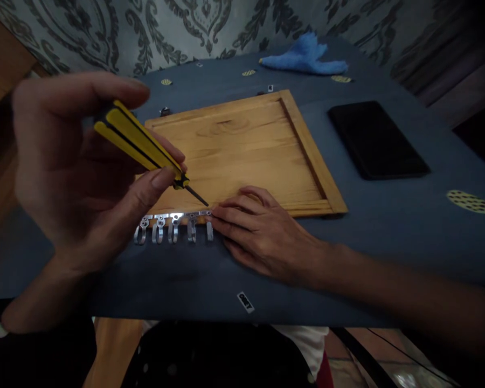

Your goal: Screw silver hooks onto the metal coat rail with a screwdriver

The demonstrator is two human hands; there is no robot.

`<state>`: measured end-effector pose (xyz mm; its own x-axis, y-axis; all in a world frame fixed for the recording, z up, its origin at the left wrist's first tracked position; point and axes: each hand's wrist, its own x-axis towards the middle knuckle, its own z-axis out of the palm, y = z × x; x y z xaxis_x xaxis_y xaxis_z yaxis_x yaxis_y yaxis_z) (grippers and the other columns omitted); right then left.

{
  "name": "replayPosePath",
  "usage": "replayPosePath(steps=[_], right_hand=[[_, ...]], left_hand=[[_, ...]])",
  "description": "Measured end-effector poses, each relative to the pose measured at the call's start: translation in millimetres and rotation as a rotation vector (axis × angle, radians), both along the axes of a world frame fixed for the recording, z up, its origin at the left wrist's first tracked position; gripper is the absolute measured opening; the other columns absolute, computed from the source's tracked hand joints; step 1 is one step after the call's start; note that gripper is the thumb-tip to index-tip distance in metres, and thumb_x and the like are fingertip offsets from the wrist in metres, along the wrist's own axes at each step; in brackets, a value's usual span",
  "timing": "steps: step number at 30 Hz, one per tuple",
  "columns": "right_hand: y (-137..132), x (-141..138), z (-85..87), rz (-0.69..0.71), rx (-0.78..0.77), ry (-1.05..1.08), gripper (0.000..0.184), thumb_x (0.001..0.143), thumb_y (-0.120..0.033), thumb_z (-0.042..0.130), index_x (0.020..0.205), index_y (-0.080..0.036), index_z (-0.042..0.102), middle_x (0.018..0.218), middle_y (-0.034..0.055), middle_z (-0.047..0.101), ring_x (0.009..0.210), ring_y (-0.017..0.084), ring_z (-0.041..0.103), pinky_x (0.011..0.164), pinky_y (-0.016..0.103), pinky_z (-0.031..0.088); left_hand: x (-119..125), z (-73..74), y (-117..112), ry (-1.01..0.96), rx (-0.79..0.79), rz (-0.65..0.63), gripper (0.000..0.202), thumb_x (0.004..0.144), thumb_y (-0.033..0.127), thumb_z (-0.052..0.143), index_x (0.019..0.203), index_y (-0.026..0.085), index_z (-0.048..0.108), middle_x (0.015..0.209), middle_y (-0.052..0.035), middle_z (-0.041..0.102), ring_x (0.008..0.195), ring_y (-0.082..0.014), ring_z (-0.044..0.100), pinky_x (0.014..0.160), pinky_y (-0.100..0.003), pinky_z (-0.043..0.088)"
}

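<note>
My left hand (92, 178) is closed around the yellow and black handle of a screwdriver (139, 140). Its thin dark shaft slants down to the right, and the tip is close to the right end of a silver hook rail (168, 217). That rail, with several curved metal hooks, runs along the near edge of a framed wooden board (234, 156). My right hand (262, 234) presses with its fingers together at the rail's right end and the board's near edge. Its fingertips partly cover that end, so exactly what they pinch is hidden.
A black phone-like slab (378, 140) lies right of the board on the blue-grey tablecloth (178, 291). A blue cloth (305, 56) is bunched at the back, near the patterned wall (208, 27). A small dark metal piece (165, 111) sits behind the board.
</note>
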<state>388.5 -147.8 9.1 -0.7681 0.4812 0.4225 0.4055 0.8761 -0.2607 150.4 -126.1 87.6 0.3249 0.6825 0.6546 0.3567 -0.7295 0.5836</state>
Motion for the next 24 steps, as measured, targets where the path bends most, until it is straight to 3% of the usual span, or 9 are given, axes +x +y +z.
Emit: replayPosePath(steps=[5, 9, 12, 18, 24], right_hand=[[0.3, 0.7, 1.1, -0.001, 0.004, -0.008, 0.036, 0.098, -0.018, 0.05, 0.131, -0.012, 0.064, 0.128, 0.0133, 0.07, 0.118, 0.03, 0.058, 0.106, 0.056, 0.039], [0.6, 0.6, 0.8, 0.003, 0.016, -0.004, 0.036, 0.098, -0.018, 0.051, 0.13, -0.01, 0.064, 0.129, 0.0142, 0.07, 0.118, 0.031, 0.058, 0.106, 0.055, 0.039], [0.7, 0.6, 1.1, -0.005, 0.009, -0.016, 0.036, 0.098, -0.018, 0.05, 0.131, -0.013, 0.064, 0.129, 0.0131, 0.07, 0.118, 0.03, 0.058, 0.106, 0.056, 0.039], [0.2, 0.6, 0.0, -0.001, 0.008, -0.006, 0.036, 0.098, -0.019, 0.05, 0.13, -0.012, 0.064, 0.129, 0.0135, 0.069, 0.118, 0.03, 0.058, 0.107, 0.056, 0.038], [-0.2, 0.1, 0.8, -0.003, -0.002, -0.003, 0.036, 0.097, -0.018, 0.051, 0.13, -0.015, 0.065, 0.129, 0.0121, 0.069, 0.117, 0.03, 0.058, 0.106, 0.055, 0.039]], left_hand=[[11.6, -2.7, -8.3, 0.038, 0.005, 0.01, 0.041, 0.09, 0.038, 0.072, 0.128, 0.035, 0.057, 0.134, -0.0032, 0.058, 0.12, -0.0307, 0.068, 0.084, -0.042, 0.071], [14.1, -2.4, -8.7, 0.11, 0.102, 0.023, 0.051, 0.085, 0.016, 0.077, 0.131, 0.032, 0.061, 0.124, -0.0009, 0.06, 0.099, -0.0176, 0.074, 0.081, -0.029, 0.07], [14.1, -2.1, -6.1, 0.079, 0.098, -0.038, 0.059, 0.082, 0.007, 0.078, 0.134, 0.029, 0.061, 0.121, -0.0002, 0.06, 0.096, -0.013, 0.072, 0.081, -0.024, 0.068], [15.6, -1.2, -8.7, 0.074, 0.043, -0.038, 0.06, 0.084, 0.005, 0.074, 0.135, 0.034, 0.059, 0.129, 0.0025, 0.058, 0.098, -0.0133, 0.072, 0.084, -0.028, 0.069], [12.4, -1.9, -4.7, 0.082, 0.114, -0.048, 0.062, 0.08, 0.005, 0.078, 0.135, 0.028, 0.06, 0.124, -0.0022, 0.061, 0.095, -0.0164, 0.074, 0.079, -0.027, 0.069]])
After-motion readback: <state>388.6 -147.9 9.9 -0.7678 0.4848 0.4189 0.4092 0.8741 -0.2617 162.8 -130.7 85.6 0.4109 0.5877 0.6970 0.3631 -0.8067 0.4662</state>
